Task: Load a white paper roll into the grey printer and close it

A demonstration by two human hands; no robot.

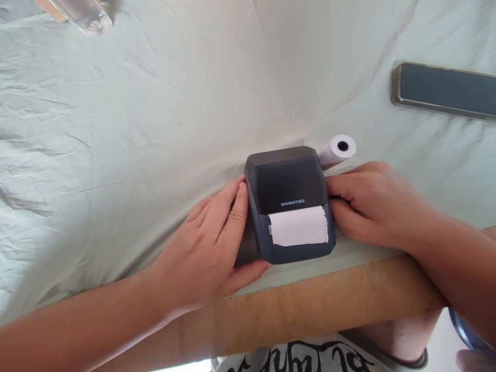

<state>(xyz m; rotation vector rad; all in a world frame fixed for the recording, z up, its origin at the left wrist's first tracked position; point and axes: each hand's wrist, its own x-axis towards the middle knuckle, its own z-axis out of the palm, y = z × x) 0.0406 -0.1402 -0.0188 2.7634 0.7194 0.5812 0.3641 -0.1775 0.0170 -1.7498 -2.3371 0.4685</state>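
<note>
A dark label printer (289,183) marked NIIMBOT sits near the table's front edge. A torn-edged strip of white paper (299,226) sticks out of its front slot. My left hand (211,232) grips the printer's left side, fingers along the wall and thumb at the lower front corner. On the opposite side, my right hand (364,201) has its fingers bent and their tips pressed against the wall; what lies under those tips is hidden. Just behind the printer's right rear corner lies a white paper roll (329,157) with a black core, partly covered by the printer.
A wrinkled pale cloth (186,88) covers the table, whose wooden edge (310,299) runs along the front. A dark rectangular phone-like object (449,90) lies at the far right. At the upper left, a clear plastic item (87,18) is cut off by the frame.
</note>
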